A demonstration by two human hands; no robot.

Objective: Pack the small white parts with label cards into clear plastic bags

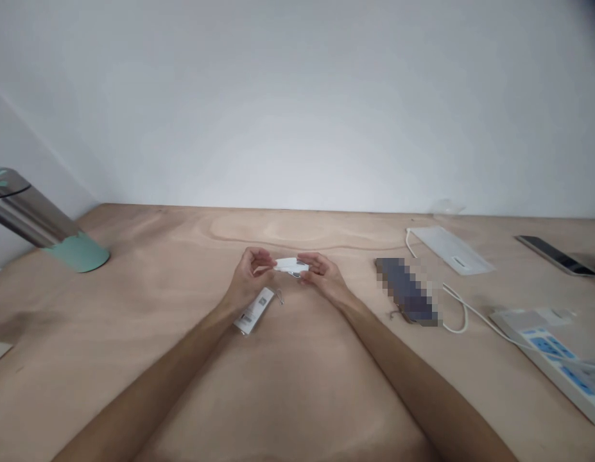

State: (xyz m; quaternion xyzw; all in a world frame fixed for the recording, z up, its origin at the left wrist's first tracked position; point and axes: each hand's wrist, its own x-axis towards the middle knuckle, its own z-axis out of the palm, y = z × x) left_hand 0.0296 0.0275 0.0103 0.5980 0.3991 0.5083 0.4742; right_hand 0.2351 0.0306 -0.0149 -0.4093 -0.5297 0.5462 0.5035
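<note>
Both my hands meet over the middle of the wooden table (297, 385). My left hand (249, 276) and my right hand (323, 274) pinch the two ends of a small white flat object (291, 265), held just above the tabletop. Under my left wrist lies a small white packet or box with printed labels (255, 312), with a thin thread or wire beside it. What the white object is, I cannot make out.
A teal-based lamp with a metal arm (61, 240) stands at far left. To the right lie a pixelated dark object (407, 290), a white flat device with a cable (452, 250), a phone (554, 255) and a white power strip (557, 356).
</note>
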